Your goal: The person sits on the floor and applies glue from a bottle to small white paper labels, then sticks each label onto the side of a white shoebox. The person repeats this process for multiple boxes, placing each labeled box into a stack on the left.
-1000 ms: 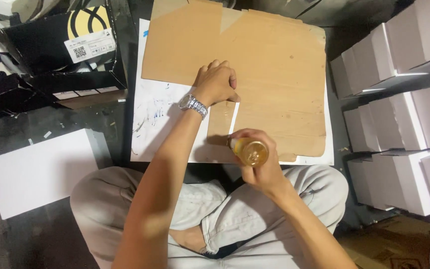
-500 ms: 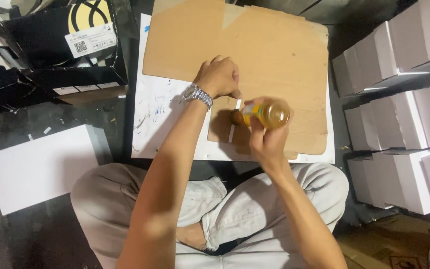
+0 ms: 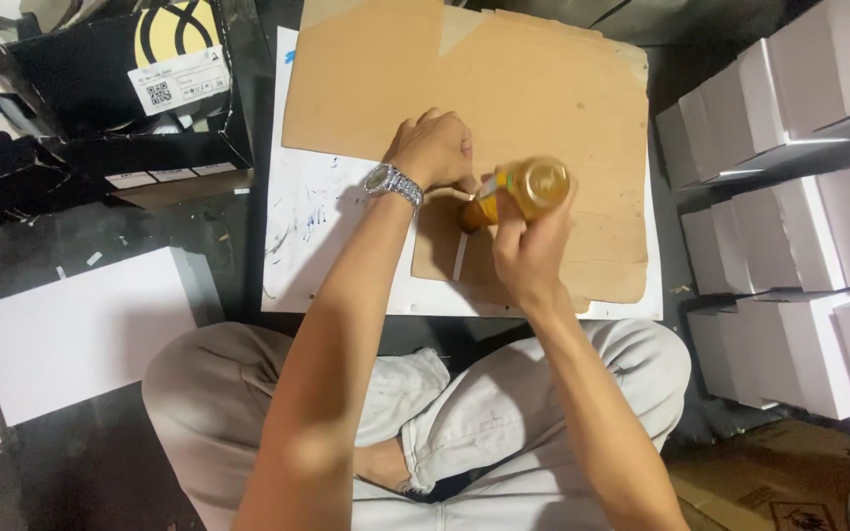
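Amber bottle (image 3: 521, 189) lay tilted over the cardboard (image 3: 543, 98), tip down | right hand (image 3: 528, 251) had fingers wrapped around bottle | left hand (image 3: 435, 147) curled closed, fingertips pressing the cardboard beside the bottle's tip | white boxes (image 3: 799, 128) right of cardboard

The small round bottle (image 3: 523, 192) is amber-yellow with a gold-toned end. The flat corrugated cardboard sheet (image 3: 504, 88) under it is plain tan brown. It lies on a large white paper sheet (image 3: 322, 226) marked with thin blue and dark scribbles. The metal wristwatch (image 3: 393, 183) is silver. The loose cloth trousers (image 3: 484, 413) are pale grey-beige. The open box (image 3: 120, 88) is black with a yellow round emblem and a white label. The stacked cartons (image 3: 799, 197) are plain white, as is the flat rectangular board (image 3: 81, 329) on the dark grey floor (image 3: 130, 221).
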